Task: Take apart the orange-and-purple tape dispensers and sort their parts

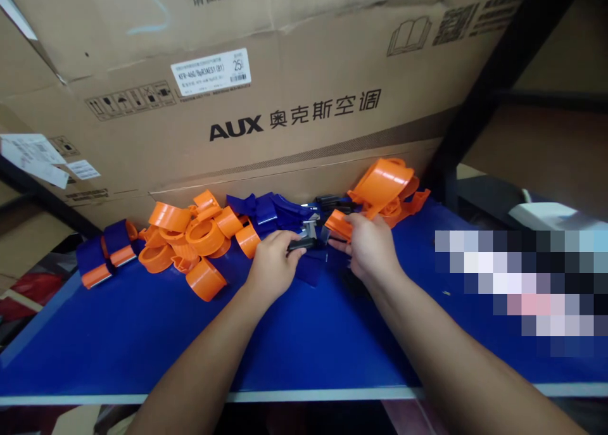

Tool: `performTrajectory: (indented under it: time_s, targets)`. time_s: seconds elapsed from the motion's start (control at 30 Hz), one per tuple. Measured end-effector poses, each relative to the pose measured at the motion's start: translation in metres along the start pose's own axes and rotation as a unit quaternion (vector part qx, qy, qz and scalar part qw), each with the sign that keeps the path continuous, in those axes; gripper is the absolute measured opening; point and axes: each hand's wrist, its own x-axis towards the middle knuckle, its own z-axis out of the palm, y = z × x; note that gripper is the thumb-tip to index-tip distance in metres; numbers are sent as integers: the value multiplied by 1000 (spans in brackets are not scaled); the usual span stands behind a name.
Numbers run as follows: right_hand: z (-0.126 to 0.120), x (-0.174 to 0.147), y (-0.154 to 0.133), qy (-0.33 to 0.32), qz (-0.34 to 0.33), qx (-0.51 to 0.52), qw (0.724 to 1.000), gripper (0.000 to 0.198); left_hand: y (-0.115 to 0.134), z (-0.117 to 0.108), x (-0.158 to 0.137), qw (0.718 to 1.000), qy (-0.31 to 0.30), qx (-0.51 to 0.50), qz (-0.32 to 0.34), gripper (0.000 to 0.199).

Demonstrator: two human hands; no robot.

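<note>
My left hand (275, 261) is closed on a black handle (304, 244), held between thumb and fingers just above the blue table. Close by on the right, my right hand (373, 245) grips an orange plastic piece (339, 224); its lower fingers are partly hidden. Between and behind the hands lie blue plastic parts (270, 212), small metal plates (310, 216) and more black handles (335, 202). A pile of orange ring-shaped parts (206, 278) lies left of my left hand. Another orange heap (384, 182) sits behind my right hand.
A large cardboard box (294, 150) stands along the back of the blue table (304, 346). Two blue-and-orange assembled pieces (107, 258) lie at the far left. A dark metal post (470, 118) rises at the right. The table's pale front edge (285, 395) runs beneath my forearms.
</note>
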Motion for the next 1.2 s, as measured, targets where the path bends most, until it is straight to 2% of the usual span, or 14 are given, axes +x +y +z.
performTrajectory:
  time_s: [0.17, 0.37, 0.47, 0.53, 0.63, 0.7, 0.77, 0.83, 0.9, 0.97, 1.03, 1.1, 1.2]
  targets:
    - [-3, 7, -1, 17, -20, 38, 999, 29, -1, 6, -2, 999, 16, -6, -45, 14]
    - [-3, 5, -1, 9, -46, 31, 998, 25, 11, 23, 1, 999, -18, 41, -10, 18]
    - [-3, 2, -2, -13, -43, 23, 999, 23, 15, 28, 4, 997, -41, 62, 4, 30]
    - [-1, -1, -2, -40, -38, 11, 998, 21, 18, 23, 5, 998, -15, 59, 1, 46]
    - [3, -11, 0, -107, -17, -3, 994, 20, 30, 6, 2, 998, 44, 45, -2, 70]
    - [5, -20, 3, -197, 45, -7, 979, 20, 42, -7, -2, 998, 32, 52, 9, 73]
    - [2, -29, 6, -299, 114, -32, 947, 25, 54, -16, -7, 997, -2, 72, 9, 58]
    - [-3, -34, 7, -401, 163, -62, 899, 37, 62, -25, -14, 997, -12, 77, -11, 33]
    - [-9, -35, 7, -505, 184, -63, 841, 57, 66, -39, -19, 997, 20, 57, -42, 16]
    - [-13, -33, 5, -576, 171, -58, 797, 72, 64, -60, -20, 994, 78, 32, -67, 12]
    - [-14, -31, 3, -605, 153, -60, 779, 80, 56, -90, -15, 984, 148, 14, -100, 15]
    - [-12, -30, 2, -613, 142, -69, 774, 82, 41, -124, -1, 967, 208, -15, -150, 20]
    - [-9, -31, 5, -603, 132, -97, 780, 78, 8, -168, 28, 941, 228, -90, -235, 27]
